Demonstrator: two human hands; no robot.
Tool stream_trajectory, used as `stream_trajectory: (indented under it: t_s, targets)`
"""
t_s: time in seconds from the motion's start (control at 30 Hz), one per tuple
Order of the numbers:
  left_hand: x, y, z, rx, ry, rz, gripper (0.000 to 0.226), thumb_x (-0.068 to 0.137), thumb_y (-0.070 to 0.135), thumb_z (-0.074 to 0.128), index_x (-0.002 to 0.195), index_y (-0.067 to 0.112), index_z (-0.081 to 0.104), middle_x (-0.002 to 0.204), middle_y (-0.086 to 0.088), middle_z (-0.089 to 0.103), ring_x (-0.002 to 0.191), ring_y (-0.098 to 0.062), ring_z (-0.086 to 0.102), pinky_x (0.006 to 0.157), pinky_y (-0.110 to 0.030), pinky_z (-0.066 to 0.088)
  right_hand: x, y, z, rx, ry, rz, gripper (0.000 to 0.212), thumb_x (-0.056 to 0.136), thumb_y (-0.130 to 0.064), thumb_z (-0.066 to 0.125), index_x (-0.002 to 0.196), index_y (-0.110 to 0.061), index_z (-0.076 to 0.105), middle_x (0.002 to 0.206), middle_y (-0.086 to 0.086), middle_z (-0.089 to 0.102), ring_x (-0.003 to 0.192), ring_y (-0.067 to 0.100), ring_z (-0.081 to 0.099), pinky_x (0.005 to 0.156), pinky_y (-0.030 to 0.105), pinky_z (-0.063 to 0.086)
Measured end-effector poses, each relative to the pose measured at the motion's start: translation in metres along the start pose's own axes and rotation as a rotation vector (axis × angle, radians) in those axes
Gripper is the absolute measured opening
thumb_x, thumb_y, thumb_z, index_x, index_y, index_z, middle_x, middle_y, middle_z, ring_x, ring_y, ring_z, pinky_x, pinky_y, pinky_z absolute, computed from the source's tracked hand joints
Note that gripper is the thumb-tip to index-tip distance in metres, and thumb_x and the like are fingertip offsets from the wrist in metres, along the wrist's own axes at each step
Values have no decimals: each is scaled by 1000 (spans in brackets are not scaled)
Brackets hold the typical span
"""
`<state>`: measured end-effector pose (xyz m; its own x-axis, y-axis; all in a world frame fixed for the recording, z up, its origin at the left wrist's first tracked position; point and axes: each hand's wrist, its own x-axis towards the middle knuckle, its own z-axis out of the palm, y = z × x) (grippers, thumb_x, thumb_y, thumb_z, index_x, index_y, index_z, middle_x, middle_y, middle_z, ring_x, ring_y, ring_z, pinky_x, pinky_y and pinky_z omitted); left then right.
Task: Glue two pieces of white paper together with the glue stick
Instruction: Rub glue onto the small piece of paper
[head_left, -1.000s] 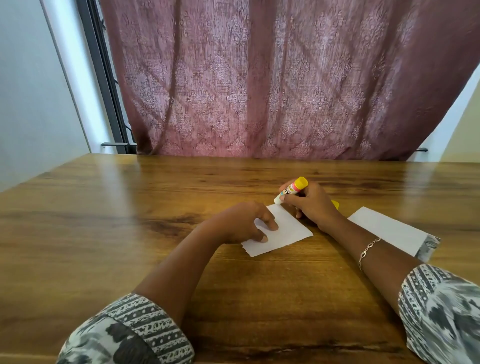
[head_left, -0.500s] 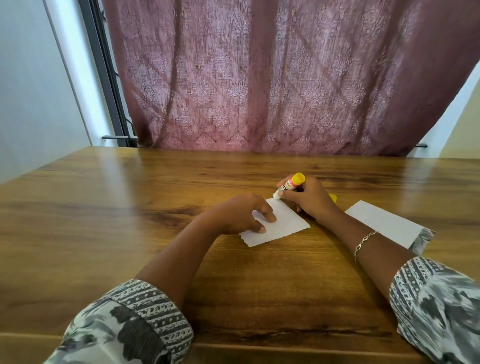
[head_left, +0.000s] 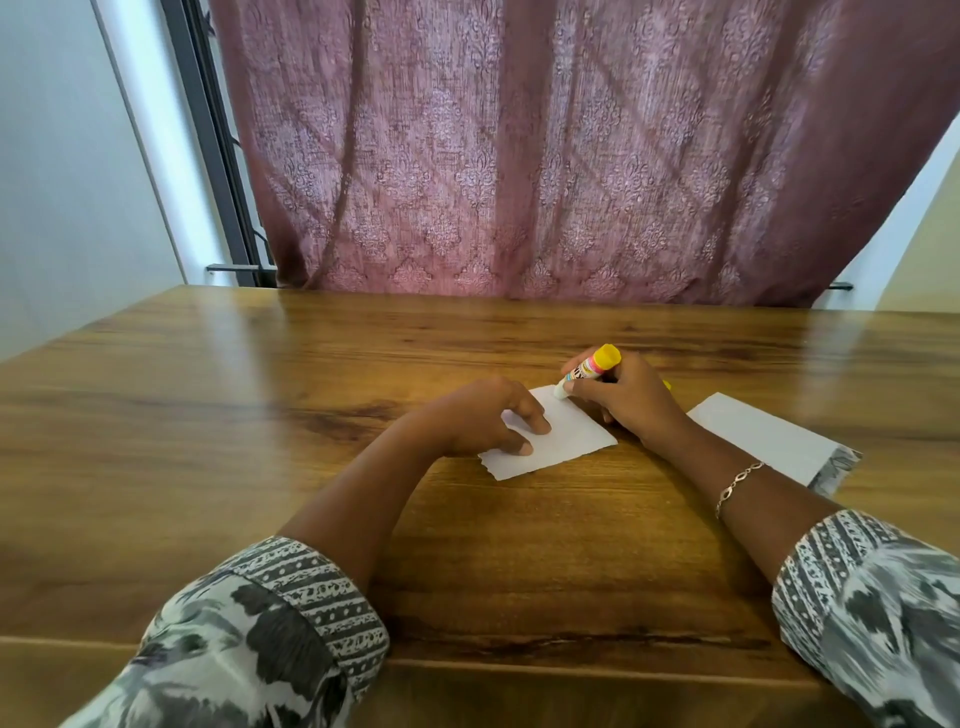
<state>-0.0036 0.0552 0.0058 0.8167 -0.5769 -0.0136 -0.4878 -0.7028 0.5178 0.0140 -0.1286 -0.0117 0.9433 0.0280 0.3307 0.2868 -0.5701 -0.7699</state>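
Right hand (head_left: 631, 402) presses glue stick (head_left: 587, 371) onto paper (head_left: 571, 436)

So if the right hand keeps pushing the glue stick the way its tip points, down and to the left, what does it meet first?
The small white paper: the glue stick in the right hand already seems to touch its far corner. Sliding on across the sheet, it would next meet the left hand's fingers pinning the paper, though depth is hard to judge.

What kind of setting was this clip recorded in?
Probably a room in a home. A wooden table stands against a window hung with a patterned maroon curtain, beside a plain pale wall. No workshop or lab gear shows, only two sheets of paper and a glue stick.
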Motion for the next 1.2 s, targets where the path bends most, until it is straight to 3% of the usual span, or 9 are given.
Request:
stream_trajectory:
  t_s: [0.2,0.6,0.73,0.83,0.97,1.2]
  targets:
    - [-1,-2,1,-30,18,-2,33,82,8,63,114,17,64,134,0,51,126,-17,40,103,-27,26,-6,0,-3,29,11,-10,15,79,-14,67,93,-11,66,72,-11,57,59,7,50,39,5,37]
    - [-1,0,2,-16,12,3,33,84,8,62,116,15,62,136,-1,50,128,-15,38,97,-20,22,-18,1,-9,34,4,20,22,79,-17,67,100,-12,65,82,-2,59,60,6,48,40,6,36]
    - [-1,0,2,-10,17,9,33,84,9,62,116,14,62,137,-1,50,128,-16,39,97,-20,23,-23,1,-12,46,6,23,20,79,-16,67,98,-12,66,76,-8,58,59,5,47,50,15,36]
    - [-1,1,1,-10,10,4,33,84,9,61,117,14,62,137,-1,49,129,-16,39,98,-21,23,-25,2,-14,34,3,23,26,78,-18,68,101,-9,66,81,-3,61,60,5,48,53,16,35]
    - [-3,2,1,-16,11,2,32,84,7,61,116,12,62,137,-3,50,129,-18,40,100,-22,24,-30,2,-16,27,0,40,28,79,-19,68,104,-8,63,93,3,61,60,4,46,48,11,37]
    - [-5,4,1,-31,26,5,32,84,6,61,116,10,62,137,-5,49,129,-19,40,100,-23,25,-42,-3,-24,47,-19,33,21,79,-15,66,100,-12,63,89,-1,58,59,3,44,40,3,36]
